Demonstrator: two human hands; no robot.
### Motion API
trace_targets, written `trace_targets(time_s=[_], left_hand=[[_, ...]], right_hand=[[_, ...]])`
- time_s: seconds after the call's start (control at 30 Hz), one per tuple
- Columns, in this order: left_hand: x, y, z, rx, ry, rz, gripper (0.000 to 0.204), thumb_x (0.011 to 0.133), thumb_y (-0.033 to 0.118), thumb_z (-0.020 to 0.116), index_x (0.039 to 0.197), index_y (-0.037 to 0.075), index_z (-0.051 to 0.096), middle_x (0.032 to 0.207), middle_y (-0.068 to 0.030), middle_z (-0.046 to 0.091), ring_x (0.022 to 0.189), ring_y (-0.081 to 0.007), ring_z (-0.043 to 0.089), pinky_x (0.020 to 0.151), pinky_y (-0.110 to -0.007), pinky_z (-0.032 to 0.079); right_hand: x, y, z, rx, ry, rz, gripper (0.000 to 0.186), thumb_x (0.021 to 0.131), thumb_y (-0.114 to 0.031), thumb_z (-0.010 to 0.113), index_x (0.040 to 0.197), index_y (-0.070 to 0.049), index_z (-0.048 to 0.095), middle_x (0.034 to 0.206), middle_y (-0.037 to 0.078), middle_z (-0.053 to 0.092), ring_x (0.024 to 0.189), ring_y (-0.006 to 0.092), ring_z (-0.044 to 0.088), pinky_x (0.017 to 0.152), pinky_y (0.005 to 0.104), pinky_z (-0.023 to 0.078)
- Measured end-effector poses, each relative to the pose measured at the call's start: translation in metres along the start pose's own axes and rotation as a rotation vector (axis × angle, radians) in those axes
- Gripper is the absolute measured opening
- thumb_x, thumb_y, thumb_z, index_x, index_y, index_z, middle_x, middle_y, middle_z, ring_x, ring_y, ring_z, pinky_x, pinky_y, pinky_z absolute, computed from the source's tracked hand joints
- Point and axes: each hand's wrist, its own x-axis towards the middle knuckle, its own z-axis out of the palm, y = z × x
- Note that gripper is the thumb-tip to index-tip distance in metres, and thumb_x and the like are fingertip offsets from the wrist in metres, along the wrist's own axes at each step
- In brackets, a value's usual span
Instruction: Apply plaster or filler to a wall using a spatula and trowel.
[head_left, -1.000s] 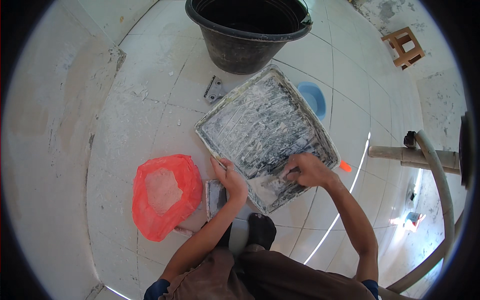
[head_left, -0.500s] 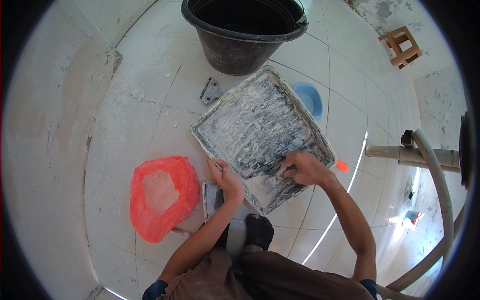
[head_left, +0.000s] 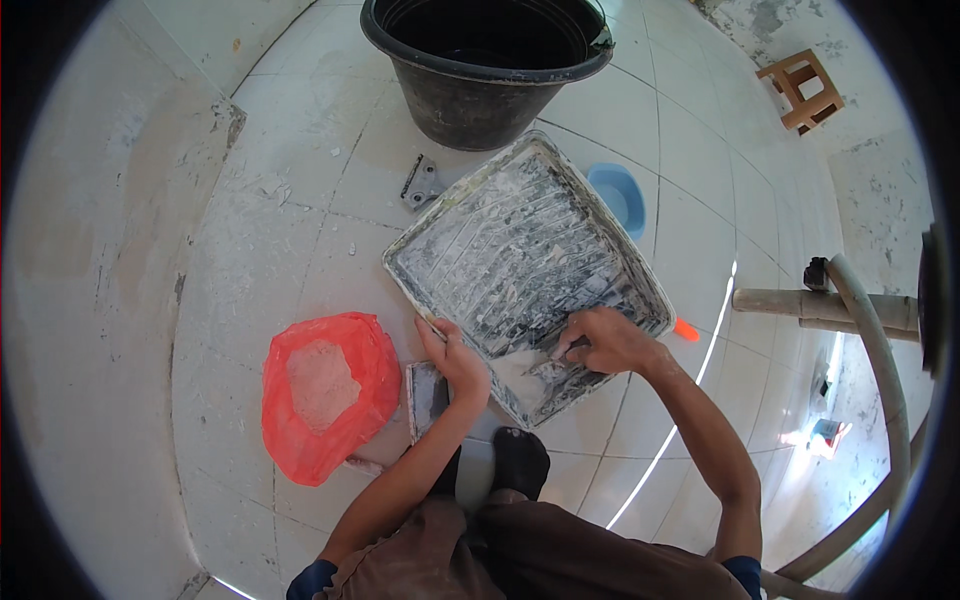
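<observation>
A wide paint tray [head_left: 510, 215], ribbed and smeared with white and dark residue, lies tilted cornerwise on the tiles before me. My left hand [head_left: 458, 360] grips its near left rim, fingers beneath and thumb along the edge. Inside the near corner sits pale wet paste [head_left: 518, 376]. My right hand [head_left: 608, 342] is closed round a small scraper [head_left: 550, 366] whose blade touches that paste; most of its handle is hidden by the fingers. Left of the tray stands an open red plastic bag [head_left: 378, 390] with whitish powder [head_left: 322, 378] in it.
Beyond the tray stands a big black bucket [head_left: 470, 105]. A blue basin [head_left: 618, 200] and an orange piece [head_left: 686, 330] flank its right side; a grey metal tool [head_left: 422, 183] lies left. By my left forearm is a grey rectangular holder [head_left: 428, 395]. Poles [head_left: 870, 310] and a brown stool [head_left: 800, 92] are rightward.
My right hand has shifted very slightly within the near corner of the tray, with the scraper still in it. The left hand keeps its hold on the rim.
</observation>
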Motion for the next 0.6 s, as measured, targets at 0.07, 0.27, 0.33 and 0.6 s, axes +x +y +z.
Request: trace_targets(time_s=[0.07,0.27,0.33,0.6], left_hand=[[0.005,-0.004,-0.004,0.054,-0.023,0.025,0.05,0.096,-0.001,0.048,0.144,-0.009,0.037,0.11,-0.0071,0.045,0.105,-0.0164,0.044,0.107,-0.027,0.03],[0.006,-0.006,-0.003,0.053,-0.056,0.063,0.048,0.098,0.0,0.048,0.144,-0.01,0.037,0.119,-0.0095,0.048,0.112,-0.0183,0.045,0.11,-0.028,0.028],[0.005,-0.007,-0.003,0.053,-0.058,0.05,0.047,0.099,0.001,0.048,0.144,-0.01,0.037,0.123,-0.0108,0.048,0.116,-0.0191,0.045,0.111,-0.029,0.028],[-0.003,0.015,0.001,0.026,-0.088,-0.023,0.052,0.101,0.002,0.047,0.149,-0.011,0.032,0.131,-0.014,0.048,0.12,-0.0198,0.044,0.114,-0.031,0.027]], right_hand=[[0.0,-0.003,-0.002,0.041,-0.02,-0.013,0.021,0.075,-0.005,0.077,0.096,-0.007,0.078,0.097,0.015,0.07,0.096,0.0363,0.066,0.085,0.0427,0.05],[0.001,0.002,0.003,0.028,-0.019,-0.05,0.018,0.076,-0.01,0.076,0.094,-0.01,0.079,0.096,0.015,0.071,0.096,0.0365,0.066,0.086,0.0439,0.051],[0.0,-0.002,-0.008,0.049,0.049,0.033,0.018,0.076,-0.01,0.075,0.094,-0.01,0.079,0.095,0.016,0.071,0.096,0.0364,0.067,0.085,0.0434,0.051],[-0.001,0.004,-0.009,0.086,0.002,0.08,0.018,0.078,-0.008,0.076,0.096,-0.008,0.079,0.099,0.014,0.071,0.1,0.0341,0.066,0.088,0.0414,0.05]])
